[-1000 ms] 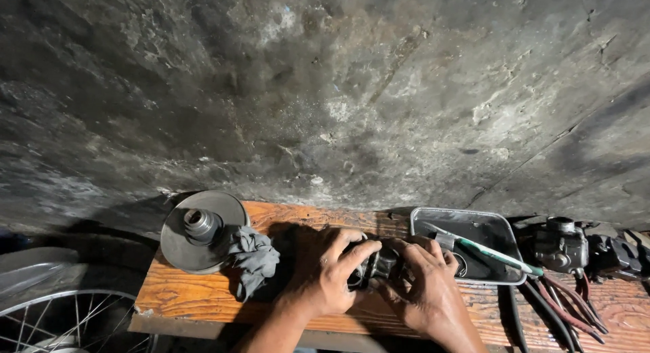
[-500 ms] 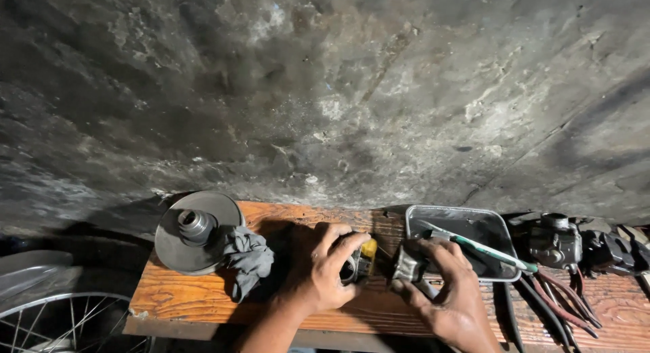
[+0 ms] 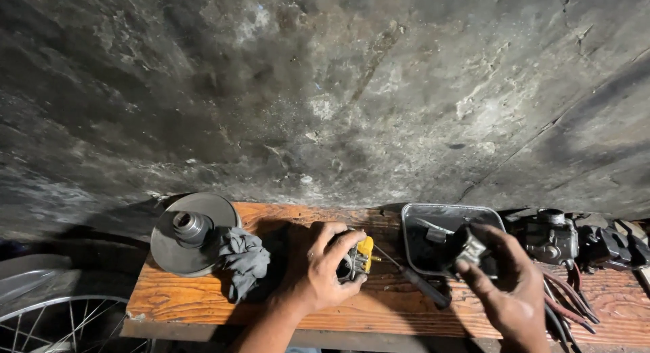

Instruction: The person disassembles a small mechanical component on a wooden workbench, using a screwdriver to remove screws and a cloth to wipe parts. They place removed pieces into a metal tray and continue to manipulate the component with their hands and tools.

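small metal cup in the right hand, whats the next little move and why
Probably lower the small grey metal cup into the shallow metal tray. The right hand holds it lifted just above that tray, apart from the metal part with a yellow piece that the left hand grips on the wooden bench.

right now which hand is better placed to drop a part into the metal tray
Right. The right hand holds a small metal part directly over the metal tray, while the left hand grips the yellow-tipped carburetor piece on the wooden board.
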